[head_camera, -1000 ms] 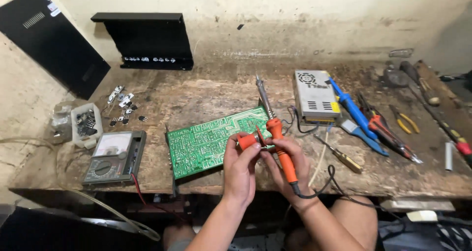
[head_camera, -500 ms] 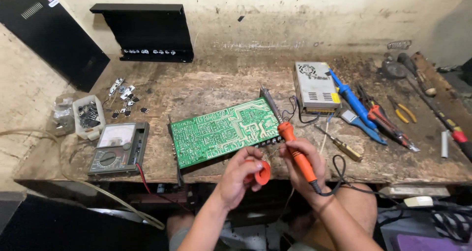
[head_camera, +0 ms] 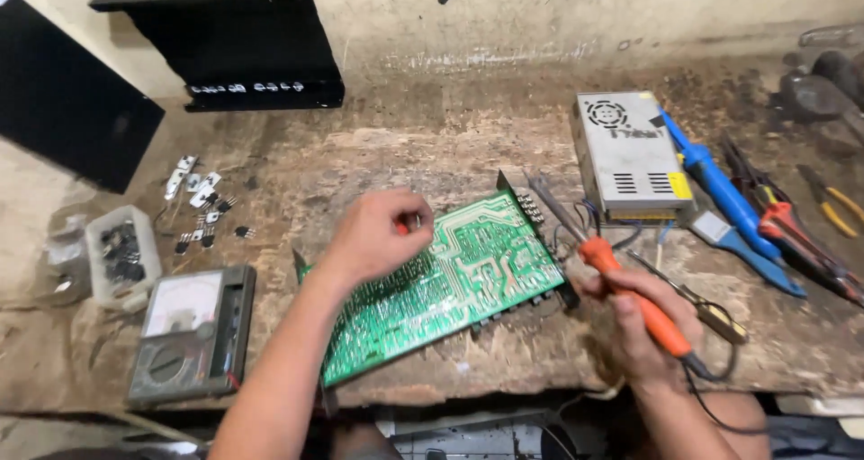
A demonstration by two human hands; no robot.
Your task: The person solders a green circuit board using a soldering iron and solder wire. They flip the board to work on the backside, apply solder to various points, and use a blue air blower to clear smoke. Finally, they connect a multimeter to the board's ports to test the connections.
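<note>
Gripping an orange-handled soldering iron (head_camera: 630, 293), the right hand (head_camera: 630, 325) is closed around its handle, tip raised just beside the right edge of the green circuit board (head_camera: 450, 289); the left hand (head_camera: 378, 235) hovers over the board, fingers pinched on something small and red, too hidden to name; the board lies tilted on the worn wooden bench (head_camera: 405, 154); a multimeter (head_camera: 189, 334) sits left, a grey power supply (head_camera: 625, 154) right.
</note>
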